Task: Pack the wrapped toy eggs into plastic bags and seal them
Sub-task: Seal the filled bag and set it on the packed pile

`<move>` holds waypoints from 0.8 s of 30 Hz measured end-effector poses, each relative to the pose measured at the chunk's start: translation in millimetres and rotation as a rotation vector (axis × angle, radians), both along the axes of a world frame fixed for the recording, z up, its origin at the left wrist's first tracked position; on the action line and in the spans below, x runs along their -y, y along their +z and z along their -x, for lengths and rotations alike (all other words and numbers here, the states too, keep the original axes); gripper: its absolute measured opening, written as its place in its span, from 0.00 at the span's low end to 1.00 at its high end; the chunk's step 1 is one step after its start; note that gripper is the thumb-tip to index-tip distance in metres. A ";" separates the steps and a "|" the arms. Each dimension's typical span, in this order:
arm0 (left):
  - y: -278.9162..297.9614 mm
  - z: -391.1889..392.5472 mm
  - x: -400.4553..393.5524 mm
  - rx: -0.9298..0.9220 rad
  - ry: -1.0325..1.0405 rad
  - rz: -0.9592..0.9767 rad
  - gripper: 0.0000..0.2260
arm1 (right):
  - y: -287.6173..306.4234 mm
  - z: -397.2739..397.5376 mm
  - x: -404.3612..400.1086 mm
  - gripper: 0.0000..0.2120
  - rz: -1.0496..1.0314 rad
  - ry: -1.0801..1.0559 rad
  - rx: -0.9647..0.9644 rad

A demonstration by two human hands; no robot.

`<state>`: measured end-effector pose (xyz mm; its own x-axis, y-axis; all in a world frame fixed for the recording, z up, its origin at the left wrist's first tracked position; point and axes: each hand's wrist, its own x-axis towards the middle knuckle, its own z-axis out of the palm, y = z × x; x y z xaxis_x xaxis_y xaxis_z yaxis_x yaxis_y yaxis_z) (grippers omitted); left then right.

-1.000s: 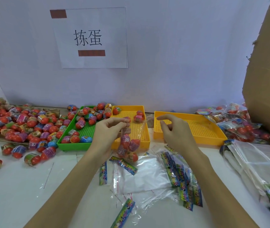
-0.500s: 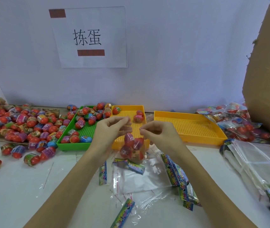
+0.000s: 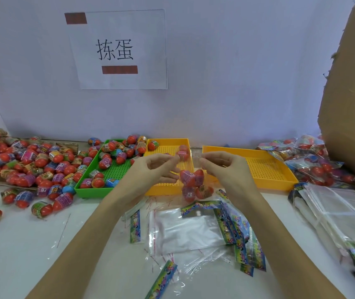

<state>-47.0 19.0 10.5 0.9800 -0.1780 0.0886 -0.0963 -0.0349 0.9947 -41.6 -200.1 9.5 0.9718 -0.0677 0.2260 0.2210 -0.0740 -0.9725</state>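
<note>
Sealing is judged the step in hand. The clear bag [image 3: 190, 180], hung above the middle yellow tray [image 3: 168, 188], is pinched at its mouth by the left hand [image 3: 154, 169] and the right hand [image 3: 222, 167]. About 4 wrapped eggs [image 3: 191, 178] are held low inside; the mouth should be drawn flat before the strip is pressed.

Small packing workstation, likely a toy factory or workshop: white table [image 3: 21, 244] against a plain wall, taped paper sign [image 3: 118, 50] with Chinese characters, bulk pile of wrapped toy eggs [image 3: 27, 162], sorting trays [image 3: 250, 167], stacked plastic bags [image 3: 345, 214], cardboard carton [image 3: 353, 93].
</note>
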 end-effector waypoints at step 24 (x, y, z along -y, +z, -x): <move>-2.0 -4.2 -3.6 -0.073 -0.017 0.307 0.07 | 9.5 -1.8 13.4 0.09 -0.220 0.277 -0.131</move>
